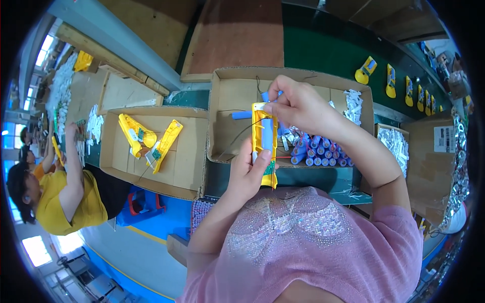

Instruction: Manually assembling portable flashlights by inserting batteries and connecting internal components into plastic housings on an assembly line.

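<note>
My left hand point(247, 174) is wrapped round a yellow plastic housing point(256, 134), held upright above a cardboard tray point(237, 91). A blue cylindrical battery cell point(267, 134) lies inside the housing, with the left thumb against its lower end. Below the thumb shows part of a green circuit board point(271, 168); thin black and red wires stick out nearby. My right hand point(300, 103) is closed in a pinch at the housing's top end, and what its fingertips hold is hidden. Another blue cell point(241, 115) lies in the tray left of the housing.
A pile of blue cells point(321, 151) and small white strips point(353, 106) fill the tray's right part. Yellow housings point(169, 141) lie in a cardboard box point(177, 188) at left. Several yellow pieces point(390, 81) line the green bench. A co-worker in yellow point(76, 197) works far left.
</note>
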Demonstrator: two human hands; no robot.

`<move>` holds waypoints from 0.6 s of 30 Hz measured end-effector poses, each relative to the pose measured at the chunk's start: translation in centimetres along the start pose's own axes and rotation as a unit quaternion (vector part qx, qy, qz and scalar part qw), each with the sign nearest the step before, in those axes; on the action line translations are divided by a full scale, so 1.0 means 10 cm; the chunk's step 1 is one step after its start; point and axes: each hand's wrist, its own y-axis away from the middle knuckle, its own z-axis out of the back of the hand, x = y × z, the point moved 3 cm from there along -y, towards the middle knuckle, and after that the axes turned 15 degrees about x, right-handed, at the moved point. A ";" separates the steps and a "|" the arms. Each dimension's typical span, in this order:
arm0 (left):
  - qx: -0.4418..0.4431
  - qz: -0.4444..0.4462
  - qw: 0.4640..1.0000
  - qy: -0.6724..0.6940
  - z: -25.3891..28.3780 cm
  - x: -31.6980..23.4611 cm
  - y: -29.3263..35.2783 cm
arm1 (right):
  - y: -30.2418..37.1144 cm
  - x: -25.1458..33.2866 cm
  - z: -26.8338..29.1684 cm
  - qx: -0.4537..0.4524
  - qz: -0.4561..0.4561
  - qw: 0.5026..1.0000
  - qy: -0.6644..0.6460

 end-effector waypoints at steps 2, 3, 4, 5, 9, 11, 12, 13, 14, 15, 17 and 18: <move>0.017 -0.017 1.000 0.009 0.00 -0.06 0.02 | -0.03 0.09 0.09 -0.005 0.028 0.982 0.184; 0.045 -0.035 0.995 -0.078 0.06 -0.05 0.01 | -0.03 0.21 0.15 0.017 0.029 0.968 0.250; 0.066 -0.014 0.993 -0.099 0.10 -0.12 -0.01 | -0.06 0.24 0.19 0.035 0.084 0.970 0.224; 0.090 0.008 0.989 -0.119 0.13 -0.20 -0.04 | -0.10 0.23 0.23 0.053 0.136 0.970 0.197; -0.035 -0.078 0.976 -0.200 0.51 -0.50 -0.07 | -0.21 0.23 0.83 -0.047 0.068 0.967 0.241; -0.248 -0.099 0.944 -0.192 1.09 -0.66 0.02 | -0.43 -0.13 1.41 -0.090 0.035 0.957 0.272; -0.359 -0.101 0.897 -0.237 1.52 -0.69 0.12 | -0.51 -0.32 1.72 -0.105 -0.006 0.951 0.290; -0.422 -0.031 0.837 -0.346 1.76 -0.83 0.24 | -0.55 -0.64 2.06 -0.121 -0.055 0.942 0.307; -0.487 -0.087 0.685 -0.534 2.25 -0.67 0.49 | -0.60 -1.00 2.37 -0.127 -0.089 0.928 0.339; -0.515 -0.006 0.658 -0.549 2.53 -0.59 0.61 | -0.59 -1.52 2.69 -0.136 -0.133 0.909 0.371; -0.521 0.150 0.635 -0.550 2.92 -0.45 0.56 | -0.34 -2.67 3.36 -0.078 -0.261 0.884 0.379; -0.514 0.248 0.621 -0.538 3.05 -0.33 0.66 | -0.41 -2.85 3.21 -0.112 -0.344 0.867 0.342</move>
